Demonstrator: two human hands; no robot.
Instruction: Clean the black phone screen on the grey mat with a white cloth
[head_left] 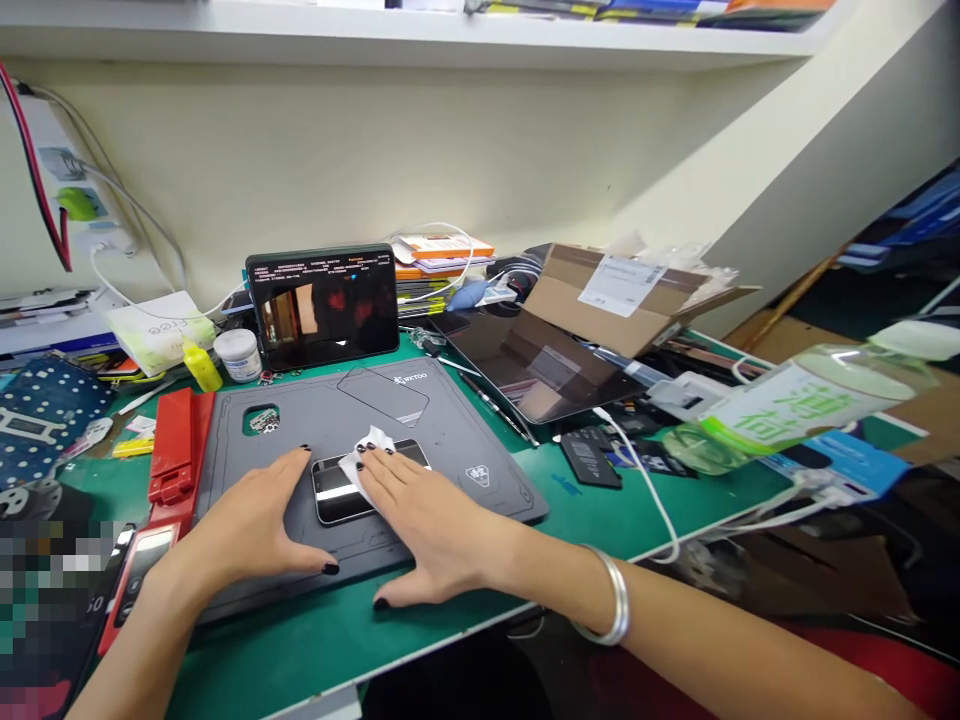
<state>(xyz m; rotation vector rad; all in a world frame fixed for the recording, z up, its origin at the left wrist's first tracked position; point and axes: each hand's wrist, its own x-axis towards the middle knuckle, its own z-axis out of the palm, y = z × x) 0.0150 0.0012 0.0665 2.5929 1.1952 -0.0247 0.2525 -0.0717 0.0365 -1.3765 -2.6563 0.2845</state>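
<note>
A phone (pixel 337 507) with a dark, glossy screen lies face up on a grey work mat (pixel 450 430). Flat against the screen, the stretched fingers of my right hand (pixel 431 515) press a crumpled white tissue (pixel 373 439). Its thumb is spread wide toward the green tabletop. Part of the phone's right side is hidden beneath that hand. My left hand (pixel 259 520) is open beside the phone's left end, over the mat, with thumb and fingers well apart and nothing in it.
A propped-up tablet (pixel 322 305) plays video behind the mat. At right are a large dark screen panel (pixel 536 360), an open cardboard box (pixel 600 295), a bottle (pixel 795 400) and a white cable (pixel 641 470). A red holder (pixel 174 450) borders the mat's left.
</note>
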